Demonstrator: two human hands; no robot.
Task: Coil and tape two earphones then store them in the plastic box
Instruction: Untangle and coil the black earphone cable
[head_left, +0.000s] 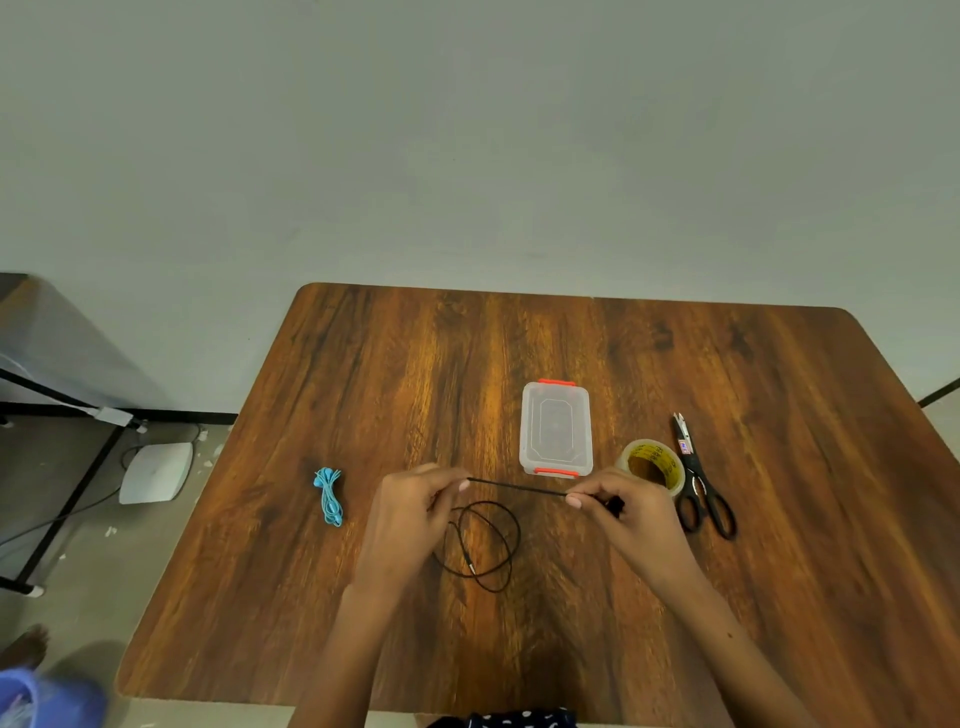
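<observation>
Your left hand (415, 499) and right hand (618, 506) pinch the black earphone (517, 488) taut, left to right, slack looped below

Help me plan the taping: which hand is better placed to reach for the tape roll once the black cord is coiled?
Probably the right hand. The tape roll sits just beyond it, beside the scissors. The left hand pinches the black cord farther away, nearer the blue earphones.

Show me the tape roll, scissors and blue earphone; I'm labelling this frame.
tape roll (670, 470), head view, on its yellow inner ring.
scissors (693, 470), head view, near the pivot.
blue earphone (328, 497), head view, middle of the bundled cord.
</observation>
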